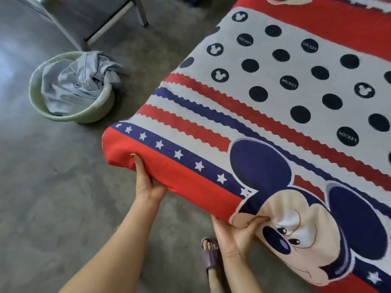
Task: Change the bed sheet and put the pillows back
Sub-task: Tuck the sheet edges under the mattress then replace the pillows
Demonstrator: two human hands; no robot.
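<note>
A red, white and blue cartoon-mouse bed sheet [275, 98] covers the mattress, which fills the right of the head view with its corner toward me. My left hand [146, 182] grips the red side of the sheet under that corner, thumb on the fabric and fingers hidden beneath. My right hand [239, 233] holds the sheet's edge farther right, thumb on top over the printed face and fingers tucked under. No pillows are in view.
A pale green basin [99, 106] on the grey concrete floor at left holds a crumpled light blue sheet [78, 81]. Metal furniture legs [139, 11] stand at the top. My sandalled foot [209, 254] is next to the bed, below my right hand.
</note>
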